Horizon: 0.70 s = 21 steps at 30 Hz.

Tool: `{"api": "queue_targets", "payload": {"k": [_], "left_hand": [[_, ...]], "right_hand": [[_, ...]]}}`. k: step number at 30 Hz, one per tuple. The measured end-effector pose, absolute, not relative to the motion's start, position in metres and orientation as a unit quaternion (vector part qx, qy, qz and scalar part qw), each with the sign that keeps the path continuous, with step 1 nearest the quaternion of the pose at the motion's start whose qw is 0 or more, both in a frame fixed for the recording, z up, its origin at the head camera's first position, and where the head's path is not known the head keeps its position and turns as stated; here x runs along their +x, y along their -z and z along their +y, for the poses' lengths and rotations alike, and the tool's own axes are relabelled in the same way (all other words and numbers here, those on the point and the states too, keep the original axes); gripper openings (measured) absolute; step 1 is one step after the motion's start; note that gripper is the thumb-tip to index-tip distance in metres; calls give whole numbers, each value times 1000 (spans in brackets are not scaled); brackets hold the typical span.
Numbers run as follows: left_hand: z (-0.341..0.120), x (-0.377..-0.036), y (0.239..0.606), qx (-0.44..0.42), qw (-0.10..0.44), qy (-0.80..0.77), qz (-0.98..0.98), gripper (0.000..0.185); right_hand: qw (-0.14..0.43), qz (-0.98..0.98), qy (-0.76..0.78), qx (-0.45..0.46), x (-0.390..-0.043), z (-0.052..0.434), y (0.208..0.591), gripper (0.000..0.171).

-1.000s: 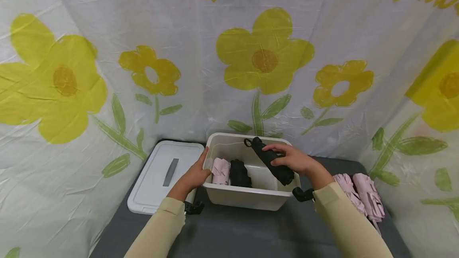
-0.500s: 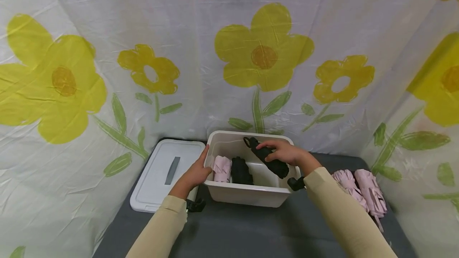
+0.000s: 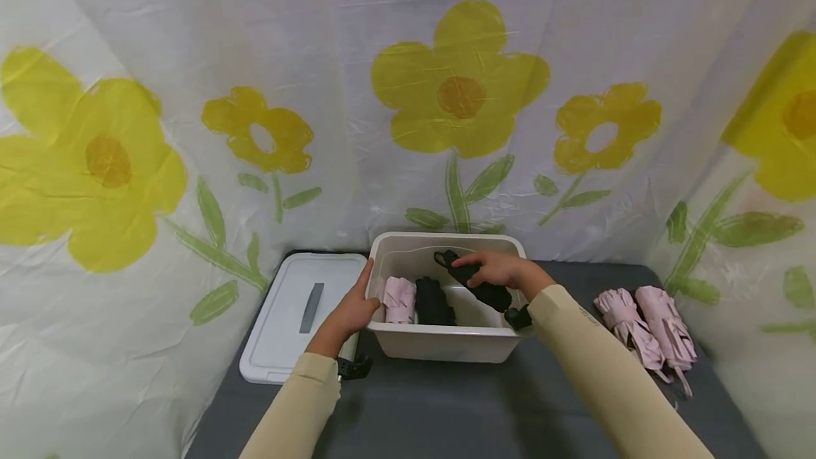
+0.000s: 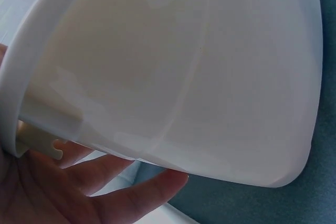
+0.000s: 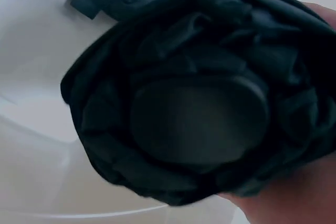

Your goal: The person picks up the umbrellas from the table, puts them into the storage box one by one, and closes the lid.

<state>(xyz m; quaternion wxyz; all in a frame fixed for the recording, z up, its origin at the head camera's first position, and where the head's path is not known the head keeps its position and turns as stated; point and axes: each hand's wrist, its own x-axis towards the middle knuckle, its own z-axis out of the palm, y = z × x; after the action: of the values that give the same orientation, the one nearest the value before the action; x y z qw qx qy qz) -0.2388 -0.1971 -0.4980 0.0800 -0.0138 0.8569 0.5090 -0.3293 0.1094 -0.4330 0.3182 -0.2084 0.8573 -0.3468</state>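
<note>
1. Nearest are two beige sleeves reaching forward over one dark grey desk (image 3: 446, 409).
2. One left hand (image 3: 349, 314) lies against the left end of the single white bin (image 3: 446, 342). Its thumb points up along the rim, and the left wrist view shows fingers (image 4: 131, 198) stretched fairly straight under the rim and outer wall, gripping nothing.
3. One right hand (image 3: 503, 269) is inside the bin's right half, fingers curled over the top of a folded black umbrella (image 3: 474, 278), which it holds.
4. That umbrella lies directly under the hand's palm, tilted, with its strap end toward the far left of the bin and its butt end toward the near right wall. The right wrist view shows the rounded cap of the umbrella (image 5: 199, 124) filling the frame, the hand wrapped round its right side, over the bin's white floor.
5. Three folded umbrellas are in the bin: the held black one, a second black umbrella (image 3: 433, 301) lying just left of it, and one pink umbrella (image 3: 399, 299) at the left end beside the left hand.
6. Two more pink umbrellas (image 3: 647, 335) lie side by side on the desk, well to the right of the bin.
7. One white lid (image 3: 299, 314) with a grey handle lies flat just left of the bin.
8. Farthest, a white backdrop (image 3: 408, 91) with yellow flowers.
</note>
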Motion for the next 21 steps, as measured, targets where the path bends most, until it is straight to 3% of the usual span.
{"api": "queue_targets", "payload": {"k": [8,21], "left_hand": [[-183,-244,499,8,82,-509,857,87],[-194,-242,500,-4,92,-499,862,87]], "right_hand": [[354,832,403,-139,-325,125,422,55],[323,823,429,-184,-315,132,408,48]]}}
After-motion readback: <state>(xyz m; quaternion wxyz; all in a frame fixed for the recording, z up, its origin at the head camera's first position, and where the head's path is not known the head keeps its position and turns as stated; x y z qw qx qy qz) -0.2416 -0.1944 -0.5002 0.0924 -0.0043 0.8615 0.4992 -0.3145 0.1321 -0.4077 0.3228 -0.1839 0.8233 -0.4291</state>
